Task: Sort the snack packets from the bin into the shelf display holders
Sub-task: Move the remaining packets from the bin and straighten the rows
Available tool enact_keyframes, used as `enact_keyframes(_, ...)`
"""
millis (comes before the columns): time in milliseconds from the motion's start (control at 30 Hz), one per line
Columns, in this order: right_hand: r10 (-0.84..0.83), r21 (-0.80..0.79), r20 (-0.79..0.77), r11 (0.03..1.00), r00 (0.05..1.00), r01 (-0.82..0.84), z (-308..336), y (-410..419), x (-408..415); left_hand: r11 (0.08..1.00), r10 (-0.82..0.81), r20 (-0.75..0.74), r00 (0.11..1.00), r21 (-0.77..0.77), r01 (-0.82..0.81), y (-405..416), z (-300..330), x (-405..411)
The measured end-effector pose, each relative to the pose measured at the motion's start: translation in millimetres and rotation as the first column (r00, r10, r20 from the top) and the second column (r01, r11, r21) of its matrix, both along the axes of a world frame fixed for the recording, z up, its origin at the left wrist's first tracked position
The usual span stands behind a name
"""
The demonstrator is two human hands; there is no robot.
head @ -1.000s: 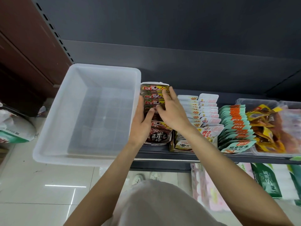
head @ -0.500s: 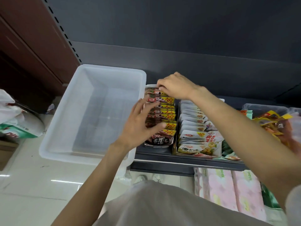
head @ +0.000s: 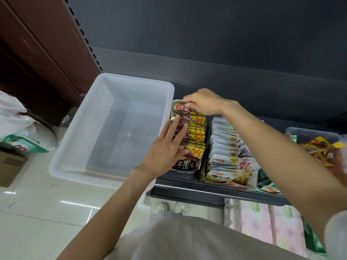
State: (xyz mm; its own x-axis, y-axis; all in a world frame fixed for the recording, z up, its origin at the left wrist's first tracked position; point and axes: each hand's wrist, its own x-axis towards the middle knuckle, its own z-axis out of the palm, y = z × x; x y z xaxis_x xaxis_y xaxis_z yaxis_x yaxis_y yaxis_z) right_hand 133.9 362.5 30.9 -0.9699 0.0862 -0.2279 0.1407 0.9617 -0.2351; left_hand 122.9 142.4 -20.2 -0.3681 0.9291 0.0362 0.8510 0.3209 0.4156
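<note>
A row of brown and yellow snack packets (head: pixel 195 136) stands upright in a display holder (head: pixel 185 170) on the dark shelf (head: pixel 206 186). My left hand (head: pixel 165 150) lies against the left side of the row with straight fingers touching the packets. My right hand (head: pixel 204 101) reaches over to the back of the row, fingers curled over the rearmost packet (head: pixel 181 107). The clear plastic bin (head: pixel 90 162) sits left of the holder with nothing visible inside.
Right of the brown row a second holder carries white packets (head: pixel 225 152), then green packets (head: pixel 266 182) and a clear tub of orange ones (head: pixel 323 147). Pink packs (head: pixel 262 220) fill the shelf below. White bags (head: pixel 16 128) and a cardboard box (head: pixel 9 166) sit on the tiled floor at left.
My right hand moved from the middle of the brown row to its far end. My left hand slid up along the row's left side. The view shifted slightly right.
</note>
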Motion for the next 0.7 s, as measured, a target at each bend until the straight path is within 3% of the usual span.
enact_keyframes(200, -0.001, 0.025, 0.069, 1.000, 0.998, -0.001, 7.7, -6.7, 1.4, 0.995, -0.003, 0.046, 0.999, 0.099, -0.002, -0.3, -10.5, -2.6)
enact_keyframes(300, -0.117, -0.078, -0.107, 0.991, 0.987, 0.109, 14.1, -8.2, 18.5, 0.991, -0.022, 0.293, 0.956, 0.133, -0.018, -0.3, -5.7, -1.3)
enact_keyframes(400, -0.455, -0.338, -0.359, 0.877, 0.815, 0.341, 19.4, -18.0, 43.7, 0.959, 0.041, 0.638, 0.769, 0.189, -0.209, 6.2, 5.9, 2.0)
enact_keyframes(500, -0.691, -0.579, -0.183, 0.651, 0.700, 0.491, 15.8, -45.7, 62.4, 0.888, 0.122, 0.819, 0.561, 0.163, -0.430, 22.0, 14.3, -4.2)
enact_keyframes(567, -0.680, -0.544, -0.117, 0.654, 0.724, 0.526, 10.9, -67.3, 71.7, 0.872, 0.139, 0.851, 0.506, 0.137, -0.470, 30.7, 13.5, -14.4)
enact_keyframes(633, -0.640, -0.401, -0.125, 0.732, 0.759, 0.551, 4.4, -82.0, 75.5, 0.880, 0.157, 0.819, 0.552, 0.137, -0.454, 38.3, 6.4, -22.1)
enact_keyframes(700, -0.656, -0.276, -0.151, 0.746, 0.740, 0.606, -6.3, -91.3, 71.2, 0.896, 0.164, 0.769, 0.618, 0.146, -0.420, 44.1, 0.8, -28.9)
